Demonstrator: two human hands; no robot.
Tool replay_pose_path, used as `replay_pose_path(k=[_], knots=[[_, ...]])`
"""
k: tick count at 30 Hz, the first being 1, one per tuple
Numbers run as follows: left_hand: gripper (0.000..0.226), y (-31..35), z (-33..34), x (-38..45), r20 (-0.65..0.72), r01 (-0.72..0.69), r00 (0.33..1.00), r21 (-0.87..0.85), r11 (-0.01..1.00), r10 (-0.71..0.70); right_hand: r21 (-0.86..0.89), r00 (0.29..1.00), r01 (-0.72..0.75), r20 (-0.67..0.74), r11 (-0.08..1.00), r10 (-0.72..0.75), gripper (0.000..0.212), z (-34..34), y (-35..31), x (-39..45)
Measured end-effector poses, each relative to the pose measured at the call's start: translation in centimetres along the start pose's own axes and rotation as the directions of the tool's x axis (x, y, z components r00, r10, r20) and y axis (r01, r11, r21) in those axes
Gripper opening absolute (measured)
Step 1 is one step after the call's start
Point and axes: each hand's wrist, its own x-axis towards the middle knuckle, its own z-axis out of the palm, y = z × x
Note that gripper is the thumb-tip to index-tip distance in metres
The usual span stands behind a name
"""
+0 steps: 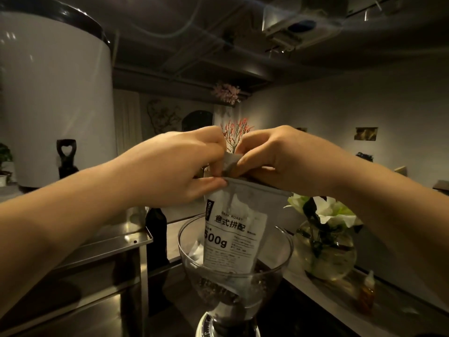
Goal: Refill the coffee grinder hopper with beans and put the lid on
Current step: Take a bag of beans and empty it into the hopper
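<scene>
between the fingers of left hand and right hand, both pinched on its top edge, a bean bag stands in the clear hopper below.

grey counter carries a round glass flower vase and small bottle.

White bean bag stands upright inside clear lidless hopper.

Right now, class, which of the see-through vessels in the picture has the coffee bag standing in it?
The hopper, low in the middle: the bag stands inside it, over dark beans. The round glass vase on the right holds white flowers instead.
</scene>
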Motion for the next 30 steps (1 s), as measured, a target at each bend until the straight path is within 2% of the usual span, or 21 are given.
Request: replay_pose_path(k=[2,6,8,10,12,14,15,17,20,24,26,28,30], knots=[[0.021,-0.1,0.8,-0.2,0.019,0.117,0.993,-0.218,0.969,-0.116,-0.085,0.999,0.01,0.045,0.996,-0.006,0.024,0.2,-0.1,0.1],[0.013,0.5,2.4,-0.5,-0.086,0.216,0.95,-0.512,0.831,-0.3,-0.164,0.992,-0.043,0.107,0.986,0.061,0.031,0.3,-0.2,-0.1],[0.02,0.8,3.1,-0.5,-0.13,0.24,0.895,-0.668,0.705,-0.427,-0.092,0.992,-0.088,0.085,0.992,0.096,0.031,-0.1,0.1,-0.3],[0.042,1.2,3.6,-0.4,-0.132,0.219,0.835,-0.81,0.544,-0.534,0.111,0.983,-0.183,0.041,0.977,0.18,0.031,-0.6,0.3,-0.5],[0.056,1.5,3.8,-0.2,-0.094,0.173,0.811,-0.904,0.391,-0.577,0.248,0.972,-0.221,-0.018,0.943,0.232,0.028,-0.8,0.3,-0.6],[0.063,1.7,3.8,0.0,-0.039,0.15,0.8,-0.953,0.264,-0.599,0.263,0.961,-0.226,-0.096,0.938,0.259,0.019,-0.7,0.4,-0.7],[0.06,1.8,3.8,0.1,-0.021,0.166,0.796,-0.953,0.252,-0.605,0.279,0.95,-0.237,-0.134,0.93,0.282,0.018,-0.5,0.5,-0.7],[0.044,1.7,3.8,0.2,0.008,0.23,0.806,-0.926,0.301,-0.591,0.358,0.918,-0.272,-0.18,0.893,0.352,0.029,-0.3,0.6,-0.9],[0.028,1.7,4.0,0.2,0.033,0.262,0.826,-0.906,0.331,-0.563,0.416,0.907,-0.295,-0.161,0.86,0.389,0.043,-0.2,0.6,-1.1],[0.021,1.8,4.4,-0.2,-0.042,0.283,0.863,-0.786,0.55,-0.504,0.355,0.908,-0.329,-0.137,0.875,0.397,0.052,0.1,0.3,-1.3],[0.023,2.0,4.7,-0.5,-0.078,0.263,0.883,-0.734,0.626,-0.463,0.316,0.916,-0.325,-0.129,0.891,0.38,0.05,0.5,0.2,-1.4],[0.022,2.0,4.8,-0.7,-0.083,0.244,0.887,-0.753,0.611,-0.455,0.276,0.932,-0.297,-0.126,0.914,0.341,0.045,0.7,0.1,-1.4],[0.024,1.7,4.7,-0.9,-0.014,0.232,0.899,-0.833,0.503,-0.438,0.299,0.938,-0.272,-0.13,0.915,0.321,0.039,0.6,0.2,-1.5]])
